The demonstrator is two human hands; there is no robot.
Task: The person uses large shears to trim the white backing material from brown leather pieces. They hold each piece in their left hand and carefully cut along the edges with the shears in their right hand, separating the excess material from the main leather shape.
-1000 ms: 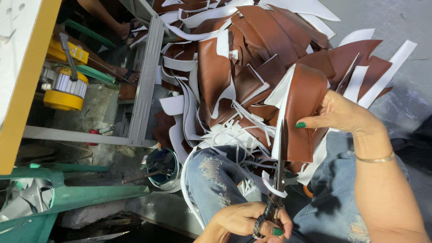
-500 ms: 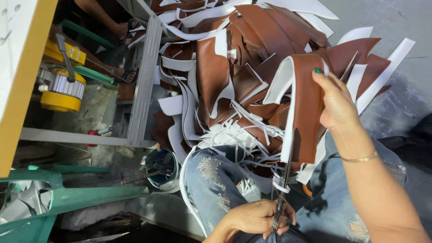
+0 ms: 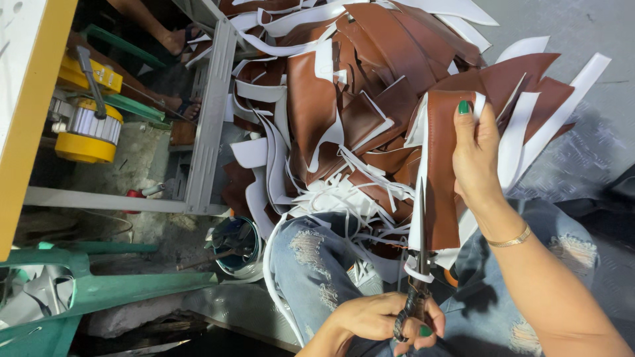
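Note:
My left hand [image 3: 390,320] is low in the head view and grips the handles of dark scissors [image 3: 419,264], whose blades point up along a brown leather strip [image 3: 442,178] with a white backing edge. My right hand [image 3: 477,155], with green nails and a gold bracelet on its wrist, pinches the strip's upper end, thumb in front. The strip hangs stretched between both hands, above my knees in torn blue jeans [image 3: 311,264]. A thin white trimming curls beside the blades.
A big heap of brown and white leather offcuts [image 3: 344,99] lies on the grey floor ahead. To the left stand a grey metal table frame [image 3: 210,112], a yellow motor [image 3: 86,129], green pedals and a small bucket [image 3: 237,248]. Another person's sandalled feet [image 3: 175,39] show at the top left.
My right hand has moved up and left along the strip, pulling it taut. The scissors have shifted slightly right, with the blades running up the strip's edge.

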